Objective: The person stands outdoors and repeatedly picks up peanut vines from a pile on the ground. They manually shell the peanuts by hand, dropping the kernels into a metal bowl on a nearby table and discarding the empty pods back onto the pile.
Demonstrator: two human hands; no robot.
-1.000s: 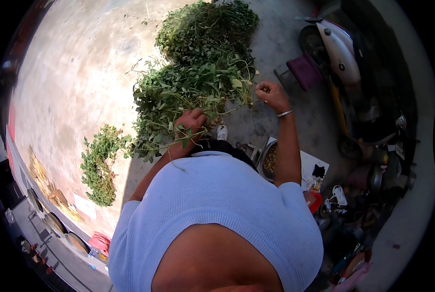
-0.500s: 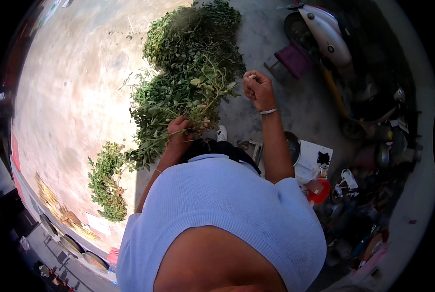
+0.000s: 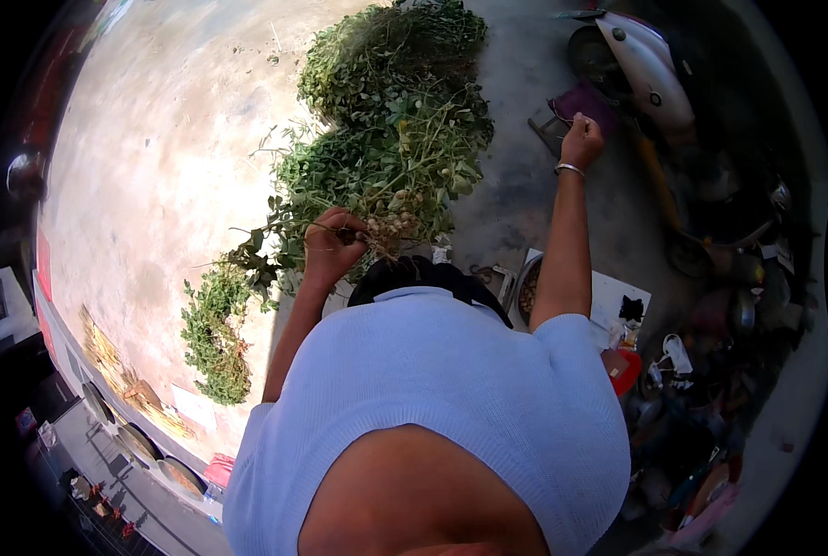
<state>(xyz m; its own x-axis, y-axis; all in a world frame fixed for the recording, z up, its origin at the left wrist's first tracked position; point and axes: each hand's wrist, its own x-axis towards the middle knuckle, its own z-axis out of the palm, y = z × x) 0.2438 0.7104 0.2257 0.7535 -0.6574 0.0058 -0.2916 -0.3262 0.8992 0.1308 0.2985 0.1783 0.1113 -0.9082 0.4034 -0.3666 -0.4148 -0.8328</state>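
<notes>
My left hand [image 3: 332, 246] is closed round the stems of a peanut plant, close to its root end. Pale peanut pods [image 3: 394, 225] cluster on the roots just right of those fingers, and its leafy stems [image 3: 261, 255] trail off to the left. Out to the right, my right hand [image 3: 583, 141] is raised with its fingers closed, in front of a purple-topped stool. Whatever lies in those fingers, if anything, is too small to make out. A large heap of green peanut plants [image 3: 386, 102] lies on the ground ahead of me.
A smaller pile of plants [image 3: 215, 338] lies at the left. Beside my right forearm sits a round bowl [image 3: 527, 289] with brownish contents, partly hidden. The purple stool [image 3: 585, 104] and a parked scooter [image 3: 650, 74] stand at the far right, with clutter [image 3: 683, 398] nearer.
My right hand has moved right, away from the plants towards the stool. My left hand has turned, and the pod cluster shows more plainly. The view has shifted slightly, and the bowl's contents now show.
</notes>
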